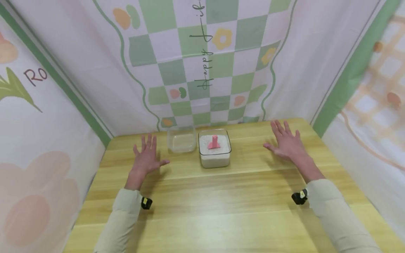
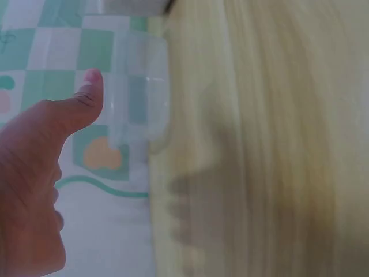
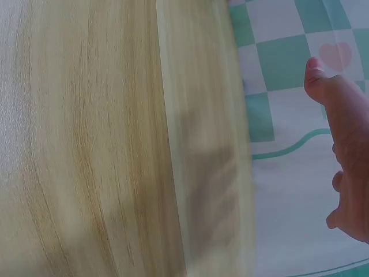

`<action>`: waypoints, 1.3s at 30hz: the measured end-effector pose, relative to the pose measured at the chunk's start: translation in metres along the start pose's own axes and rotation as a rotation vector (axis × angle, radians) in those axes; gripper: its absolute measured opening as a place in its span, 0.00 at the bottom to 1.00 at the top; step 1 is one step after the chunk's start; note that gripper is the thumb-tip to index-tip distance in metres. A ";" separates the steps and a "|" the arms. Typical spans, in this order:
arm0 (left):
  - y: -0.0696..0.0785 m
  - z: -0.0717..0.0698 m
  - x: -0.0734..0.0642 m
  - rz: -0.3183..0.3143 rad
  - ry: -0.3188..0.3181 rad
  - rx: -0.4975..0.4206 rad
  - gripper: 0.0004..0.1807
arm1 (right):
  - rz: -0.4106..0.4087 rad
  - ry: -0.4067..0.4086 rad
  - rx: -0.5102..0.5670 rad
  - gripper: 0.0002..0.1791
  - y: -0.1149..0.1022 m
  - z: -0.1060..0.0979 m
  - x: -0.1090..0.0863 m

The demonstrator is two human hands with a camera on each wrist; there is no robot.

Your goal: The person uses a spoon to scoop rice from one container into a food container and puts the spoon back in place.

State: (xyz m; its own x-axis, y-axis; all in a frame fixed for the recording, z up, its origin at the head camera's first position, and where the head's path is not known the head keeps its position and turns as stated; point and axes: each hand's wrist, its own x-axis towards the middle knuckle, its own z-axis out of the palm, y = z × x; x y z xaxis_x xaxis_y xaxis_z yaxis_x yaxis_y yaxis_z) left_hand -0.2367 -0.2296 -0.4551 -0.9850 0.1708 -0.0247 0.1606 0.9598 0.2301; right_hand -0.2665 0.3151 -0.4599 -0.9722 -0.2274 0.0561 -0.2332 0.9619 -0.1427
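My left hand (image 1: 145,159) is held over the table with its fingers spread, just left of a clear plastic container (image 1: 181,142). Beside that container stands a clear square tub (image 1: 215,161) with white powder or grains in it. A pink scoop (image 1: 214,142) is stuck in the white contents, handle up. Off to the right, my right hand (image 1: 288,144) spreads its fingers above the table and holds nothing. In the left wrist view the thumb of the left hand (image 2: 34,156) overlaps the clear container (image 2: 141,86). Only wood and curtain lie near the right hand (image 3: 349,133) in its wrist view.
The wooden table (image 1: 212,203) ends at the back against a curtain (image 1: 218,70) with green checks. More printed cloth hangs on both sides. Small black devices are strapped at both wrists, below the beige sleeves.
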 end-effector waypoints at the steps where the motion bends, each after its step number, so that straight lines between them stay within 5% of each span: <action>1: 0.002 -0.001 0.001 0.011 -0.004 -0.007 0.65 | -0.007 -0.001 0.002 0.54 -0.001 0.000 -0.001; 7: 0.023 -0.011 0.011 0.150 -0.002 -0.036 0.57 | -0.102 -0.015 0.059 0.54 -0.021 -0.006 -0.001; 15: 0.068 -0.028 0.032 0.360 -0.028 -0.009 0.50 | -0.249 -0.048 0.043 0.56 -0.062 -0.010 0.008; 25: 0.133 -0.044 0.054 0.562 -0.088 0.151 0.42 | -0.425 -0.055 0.022 0.55 -0.105 -0.008 0.019; 33: 0.178 -0.034 0.070 0.774 0.015 0.348 0.27 | -0.517 -0.079 0.031 0.50 -0.126 -0.001 0.034; 39: 0.194 -0.026 0.077 0.784 -0.008 0.490 0.15 | -0.554 -0.099 0.042 0.48 -0.129 0.001 0.041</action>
State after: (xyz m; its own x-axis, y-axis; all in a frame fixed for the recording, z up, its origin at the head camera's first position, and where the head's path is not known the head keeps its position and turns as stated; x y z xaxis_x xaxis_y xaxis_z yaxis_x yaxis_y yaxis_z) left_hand -0.2835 -0.0363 -0.3870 -0.5829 0.8114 -0.0428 0.7918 0.5555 -0.2538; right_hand -0.2759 0.1811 -0.4402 -0.7011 -0.7119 0.0409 -0.7081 0.6883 -0.1575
